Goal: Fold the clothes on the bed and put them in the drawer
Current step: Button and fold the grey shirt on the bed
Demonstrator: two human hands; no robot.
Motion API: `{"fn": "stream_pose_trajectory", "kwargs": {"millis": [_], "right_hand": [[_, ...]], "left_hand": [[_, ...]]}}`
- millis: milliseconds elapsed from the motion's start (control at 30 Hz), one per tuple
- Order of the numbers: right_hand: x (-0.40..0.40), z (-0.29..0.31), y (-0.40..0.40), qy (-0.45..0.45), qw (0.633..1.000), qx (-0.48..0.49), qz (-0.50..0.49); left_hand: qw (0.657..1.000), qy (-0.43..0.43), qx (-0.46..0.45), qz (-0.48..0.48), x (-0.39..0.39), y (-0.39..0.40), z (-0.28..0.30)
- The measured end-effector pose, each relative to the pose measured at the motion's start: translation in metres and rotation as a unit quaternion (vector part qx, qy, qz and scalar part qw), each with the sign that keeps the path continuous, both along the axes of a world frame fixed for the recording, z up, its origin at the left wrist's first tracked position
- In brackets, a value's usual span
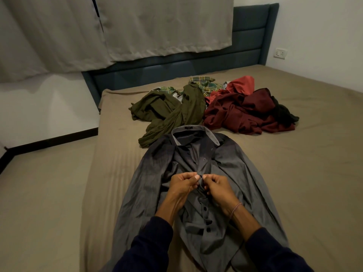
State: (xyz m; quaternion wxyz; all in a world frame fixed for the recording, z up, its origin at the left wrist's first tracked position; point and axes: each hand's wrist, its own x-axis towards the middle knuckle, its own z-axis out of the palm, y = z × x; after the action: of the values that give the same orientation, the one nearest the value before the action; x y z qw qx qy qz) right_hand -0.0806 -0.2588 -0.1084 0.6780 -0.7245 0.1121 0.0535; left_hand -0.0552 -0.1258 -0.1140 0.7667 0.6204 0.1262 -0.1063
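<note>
Pinching one grey shirt (225, 169) | left hand (183, 183) | right hand (218, 186)

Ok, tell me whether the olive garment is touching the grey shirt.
Touching: the head view shows the olive garment with its lower end running under the grey shirt at the shirt's left shoulder, no bed between.

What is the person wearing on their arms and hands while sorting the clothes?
Both arms are covered by long dark navy sleeves: the left sleeve and the right sleeve are pushed back from the wrists. The left hand is bare, with no glove or ring visible. The right hand is bare too, with a thin pinkish beaded bracelet at its wrist.
</note>
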Motion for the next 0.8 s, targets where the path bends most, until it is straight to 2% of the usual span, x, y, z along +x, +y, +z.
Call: {"fn": "stream_pose_trajectory", "kwargs": {"millis": [133, 400, 600, 700, 800], "right_hand": [[0.004, 0.0, 0.0, 0.028, 1.0, 0.008, 0.008], [0.005, -0.001, 0.001, -0.002, 1.0, -0.027, -0.015], [0.004, -0.01, 0.002, -0.064, 0.994, -0.072, -0.041], [0.0, -0.014, 0.002, -0.138, 0.98, -0.129, -0.066], [-0.004, -0.017, 0.0, -0.183, 0.966, -0.174, -0.046]], "left_hand": [[1.0, 0.0, -0.012, -0.018, 0.001, 0.002, -0.003], [0.997, 0.03, -0.048, -0.044, 0.004, 0.005, -0.004], [0.997, 0.036, -0.056, -0.033, 0.006, 0.007, -0.005], [0.998, 0.026, -0.052, -0.033, 0.006, 0.005, -0.004], [0.999, 0.011, -0.033, -0.028, 0.005, 0.007, -0.003]]}}
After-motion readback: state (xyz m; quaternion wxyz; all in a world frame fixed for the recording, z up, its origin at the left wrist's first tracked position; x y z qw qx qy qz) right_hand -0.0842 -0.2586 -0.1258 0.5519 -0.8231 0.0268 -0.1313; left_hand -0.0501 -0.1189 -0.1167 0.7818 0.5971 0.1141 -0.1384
